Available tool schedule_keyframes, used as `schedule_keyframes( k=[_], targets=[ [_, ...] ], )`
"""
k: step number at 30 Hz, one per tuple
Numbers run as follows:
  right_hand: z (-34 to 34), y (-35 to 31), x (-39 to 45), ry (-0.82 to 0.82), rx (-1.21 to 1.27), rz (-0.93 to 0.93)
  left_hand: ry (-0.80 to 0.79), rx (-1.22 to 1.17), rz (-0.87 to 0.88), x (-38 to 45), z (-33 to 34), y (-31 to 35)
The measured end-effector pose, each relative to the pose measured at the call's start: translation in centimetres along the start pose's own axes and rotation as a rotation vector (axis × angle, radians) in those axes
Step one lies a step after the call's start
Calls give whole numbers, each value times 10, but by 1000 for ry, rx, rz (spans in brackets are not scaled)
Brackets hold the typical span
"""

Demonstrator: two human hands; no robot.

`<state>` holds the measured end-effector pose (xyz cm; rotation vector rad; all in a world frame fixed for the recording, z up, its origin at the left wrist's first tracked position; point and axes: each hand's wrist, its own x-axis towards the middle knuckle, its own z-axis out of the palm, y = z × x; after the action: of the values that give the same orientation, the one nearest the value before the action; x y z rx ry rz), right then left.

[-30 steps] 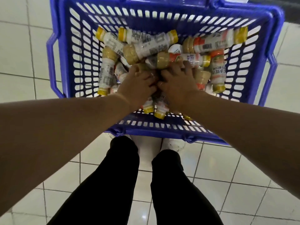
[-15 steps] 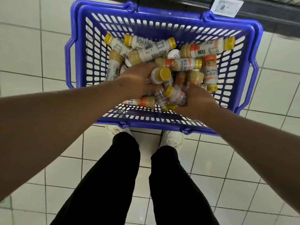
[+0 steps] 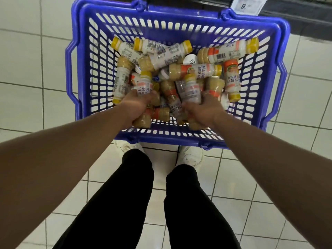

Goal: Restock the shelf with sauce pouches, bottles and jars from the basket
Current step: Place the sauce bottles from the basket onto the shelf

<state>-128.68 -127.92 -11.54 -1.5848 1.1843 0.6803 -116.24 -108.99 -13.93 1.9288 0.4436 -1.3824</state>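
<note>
A blue plastic basket (image 3: pixel 84 69) stands on the tiled floor in front of my feet, holding several sauce bottles with yellow caps and white-orange labels. My left hand (image 3: pixel 134 106) grips a sauce bottle (image 3: pixel 144 85), lifted cap-up above the pile. My right hand (image 3: pixel 206 110) grips another sauce bottle (image 3: pixel 191 88), also raised cap-up. More bottles show under each hand; whether the hands hold them too I cannot tell. A loose bottle (image 3: pixel 228 51) lies at the basket's far right.
The dark base of a shelf (image 3: pixel 296 17) runs along the top edge behind the basket, with a white price tag (image 3: pixel 248 5) on it. My legs in black trousers and white shoes (image 3: pixel 190 155) stand just behind the basket on white floor tiles.
Both hands went from digging palm-down in the pile to lifting bottles out. The bottles they hold have turned cap-up, and the view has tilted up toward the shelf base.
</note>
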Motion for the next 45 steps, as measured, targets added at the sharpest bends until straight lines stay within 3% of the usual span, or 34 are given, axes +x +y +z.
schedule_keyframes(
  k=[4,7,11,13,15,19,22,25,28,30,33,36,39,42,45],
  targets=[
    [34,-13,9,107,-307,-164,66,105,23,13,-2,-2],
    [38,-22,10,70,-577,-165,61,161,49,12,-4,0],
    [27,-21,3,48,-983,-328,56,123,47,6,-9,5],
    [13,-20,3,34,-836,-308,71,64,29,5,-13,4],
    [-2,-22,6,3,-500,-201,50,-13,10,2,-17,2],
    [-13,-32,3,-124,231,52,-170,-306,-22,-12,-13,8],
    [-1,-46,-13,-206,536,21,-366,-408,81,-30,0,22],
    [12,-57,-29,-338,568,-53,-495,-509,164,-41,12,33],
    [22,-60,-37,-376,355,-96,-357,-459,124,-40,14,32],
    [30,-54,-36,-310,110,-139,-250,-325,93,-34,15,26],
    [41,-34,-24,-173,-91,-103,-93,57,87,-20,22,19],
    [43,-19,-6,-44,-164,-55,23,263,71,-3,27,15],
    [29,-18,1,-1,-95,-90,-11,369,80,1,21,17],
    [-15,-11,-13,339,-138,-285,92,546,181,-13,3,21],
    [-69,8,-29,746,-378,-399,393,596,515,-35,-24,30]
  ],
)
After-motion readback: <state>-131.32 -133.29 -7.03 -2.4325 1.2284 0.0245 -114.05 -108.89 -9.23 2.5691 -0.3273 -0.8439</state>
